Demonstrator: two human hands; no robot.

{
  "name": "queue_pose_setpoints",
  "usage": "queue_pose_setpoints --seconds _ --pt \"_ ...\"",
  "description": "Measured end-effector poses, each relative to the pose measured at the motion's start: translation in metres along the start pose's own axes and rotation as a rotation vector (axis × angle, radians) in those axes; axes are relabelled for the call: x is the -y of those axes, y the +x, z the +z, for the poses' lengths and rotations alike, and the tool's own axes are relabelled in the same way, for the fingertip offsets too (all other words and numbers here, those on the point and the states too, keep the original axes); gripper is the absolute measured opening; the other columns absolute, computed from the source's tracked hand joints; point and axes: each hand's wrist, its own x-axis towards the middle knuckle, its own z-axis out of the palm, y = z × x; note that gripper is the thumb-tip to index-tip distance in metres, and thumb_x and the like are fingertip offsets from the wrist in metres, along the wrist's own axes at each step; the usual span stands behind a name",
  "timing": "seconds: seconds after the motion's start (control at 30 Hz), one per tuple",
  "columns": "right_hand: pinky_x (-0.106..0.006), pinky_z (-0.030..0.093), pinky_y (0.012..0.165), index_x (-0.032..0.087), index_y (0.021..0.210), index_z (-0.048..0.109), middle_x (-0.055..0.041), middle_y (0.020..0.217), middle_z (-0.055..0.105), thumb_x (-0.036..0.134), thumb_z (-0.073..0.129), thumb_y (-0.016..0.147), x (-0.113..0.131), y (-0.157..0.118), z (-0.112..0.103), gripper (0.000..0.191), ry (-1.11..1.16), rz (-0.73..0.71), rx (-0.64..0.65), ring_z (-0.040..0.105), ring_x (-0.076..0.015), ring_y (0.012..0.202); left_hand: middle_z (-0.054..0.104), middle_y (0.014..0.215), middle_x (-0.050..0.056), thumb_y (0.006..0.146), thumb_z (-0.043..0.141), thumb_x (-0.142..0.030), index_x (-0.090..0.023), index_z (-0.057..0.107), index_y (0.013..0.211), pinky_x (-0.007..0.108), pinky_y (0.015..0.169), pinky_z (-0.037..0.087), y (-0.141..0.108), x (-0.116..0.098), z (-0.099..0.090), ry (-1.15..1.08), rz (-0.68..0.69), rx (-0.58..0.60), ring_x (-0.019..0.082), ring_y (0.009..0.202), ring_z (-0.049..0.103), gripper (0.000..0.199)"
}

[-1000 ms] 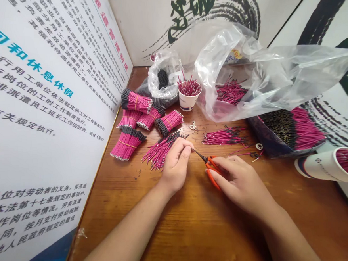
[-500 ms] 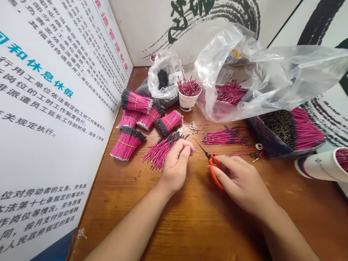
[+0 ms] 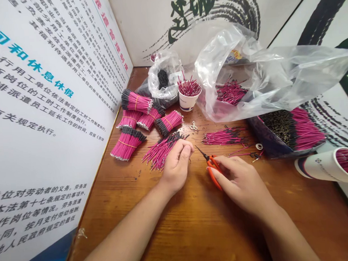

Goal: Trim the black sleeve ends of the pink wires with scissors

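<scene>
Standing along the left edge of the wooden bench (image 3: pixel 199 232), a white printed board (image 3: pixel 42 116) carries blue and black Chinese text. Just beside it lie five bundles of pink wires (image 3: pixel 136 102) with black ends, each tied with a thin band and heaped close together. Next to them, the left hand (image 3: pixel 176 166) clasps a loose bunch of pink wires (image 3: pixel 160 152), its fingers (image 3: pixel 185 149) curled firmly around the black-tipped end while the rest fans out across the bench. Behind the bundles sits a small clear plastic bag (image 3: pixel 162 73) holding something black, and a white paper cup (image 3: pixel 188 102) stands upright just beside it, full of wires. A small metal clip (image 3: pixel 193 125) lies on the wood nearby. The right hand (image 3: pixel 243 181) is near the left hand but not touching it, its fingers (image 3: pixel 224 162) clenched on a pair of orange-handled snips (image 3: pixel 214 171), with the pointed blades aimed toward the wires. Beyond lie a loose row of wires (image 3: pixel 224 138), a large clear plastic bag (image 3: pixel 241 70), a small tape roll (image 3: pixel 259 146), and a dark tray (image 3: pixel 281 137) packed with wires. At far right, a second paper cup (image 3: pixel 322 166) lies on its side, wires showing at its mouth.
</scene>
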Motion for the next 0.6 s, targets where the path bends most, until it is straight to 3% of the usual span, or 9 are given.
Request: queue_pose_setpoints --seconds 0.17,0.47,0.6 --pt "-0.029 0.04 0.062 0.021 0.088 0.068 -0.0024 0.066 0.064 0.038 0.051 0.094 -0.0003 -0.0009 0.0003 0.024 0.005 0.007 0.004 0.055 -0.0195 0.064 0.041 0.068 -0.002 0.099 0.043 -0.048 -0.02 0.055 0.089 0.025 0.056 0.033 0.0002 0.0023 -0.0006 0.045 -0.004 0.012 0.012 0.059 0.035 0.032" --pt "-0.03 0.04 0.063 0.02 0.09 0.067 -0.0026 0.068 0.065 0.037 0.052 0.094 -0.0014 -0.001 0.0008 0.023 0.023 0.007 0.005 0.055 -0.0199 0.066 0.048 0.077 -0.002 0.098 0.049 -0.032 -0.02 0.055 0.094 0.024 0.061 0.037 -0.0005 -0.0019 0.0025 0.0 0.032 -0.004 0.01 0.062 0.04 0.014" --pt "-0.031 0.04 0.064 0.02 0.09 0.067 -0.0026 0.068 0.065 0.037 0.052 0.094 -0.001 -0.0008 0.0005 0.023 0.03 0.012 0.01 0.055 -0.0203 0.066 0.049 0.077 -0.002 0.097 0.051 -0.031 -0.019 0.054 0.091 0.024 0.062 0.037 -0.0007 -0.005 0.0028 0.006 0.02 -0.016 0.01 0.063 0.041 0.014"
